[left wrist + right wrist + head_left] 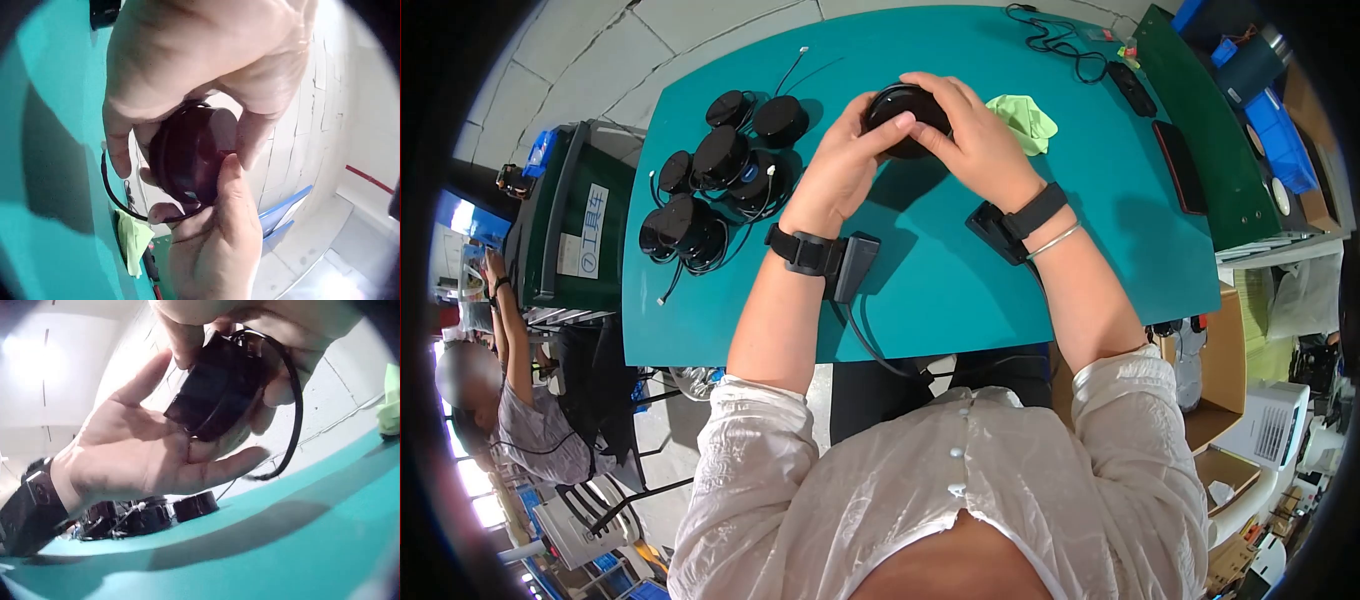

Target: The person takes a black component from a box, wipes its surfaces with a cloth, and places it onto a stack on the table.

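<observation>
Both hands hold one round black device [908, 108] above the far middle of the green table [940, 270]. My left hand [837, 165] grips its left side, and my right hand [985, 145] curls round its right side, with both thumbs on the near face. In the left wrist view the device [194, 150] shows a dark, glossy side, and a black cable [115, 197] loops from it. The right wrist view shows the device [215, 387] between the fingers of both hands, its cable [296, 406] hanging in a curve above the table.
Several similar black devices [720, 155] with cables stand at the table's left. A light green cloth [1025, 122] lies right of the hands. Farther right are a black power strip [1132, 88], a dark flat case [1179, 167] and a green shelf [1200, 130]. Another person [530, 400] sits at far left.
</observation>
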{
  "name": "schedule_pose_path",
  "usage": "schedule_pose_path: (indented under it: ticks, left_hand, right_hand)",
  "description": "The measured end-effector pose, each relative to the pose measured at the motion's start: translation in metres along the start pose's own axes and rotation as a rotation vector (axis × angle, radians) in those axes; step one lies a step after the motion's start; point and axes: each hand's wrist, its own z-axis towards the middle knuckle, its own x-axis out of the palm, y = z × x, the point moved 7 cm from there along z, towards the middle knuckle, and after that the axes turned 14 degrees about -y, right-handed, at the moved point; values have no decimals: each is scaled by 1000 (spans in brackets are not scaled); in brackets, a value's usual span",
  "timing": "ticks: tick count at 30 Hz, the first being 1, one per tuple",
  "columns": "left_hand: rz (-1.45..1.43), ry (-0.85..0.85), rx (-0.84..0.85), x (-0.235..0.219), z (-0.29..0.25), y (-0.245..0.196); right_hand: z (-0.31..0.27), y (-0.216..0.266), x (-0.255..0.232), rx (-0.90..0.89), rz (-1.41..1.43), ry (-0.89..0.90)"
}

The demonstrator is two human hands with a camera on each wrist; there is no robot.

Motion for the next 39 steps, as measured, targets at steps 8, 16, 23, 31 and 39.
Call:
schedule_pose_path:
  ticks: [8,16,23,31,39]
  left_hand:
    - [138,-13,40,-14,7,-2]
    - [-333,-83,-63,-2,3,15]
    - [-164,-54,-130,-2,6,20]
    - [240,61,134,-9,6,-8]
    - [-223,-111,-25,-13,6,4]
  right_hand:
    - [2,4,4,-85,-74,31]
    - [1,-5,1,42,12,-116]
    - [1,-16,-1,100,36,-108]
    - [-3,-9,7,88,18,150]
    - [1,-17,8,122,173,-15]
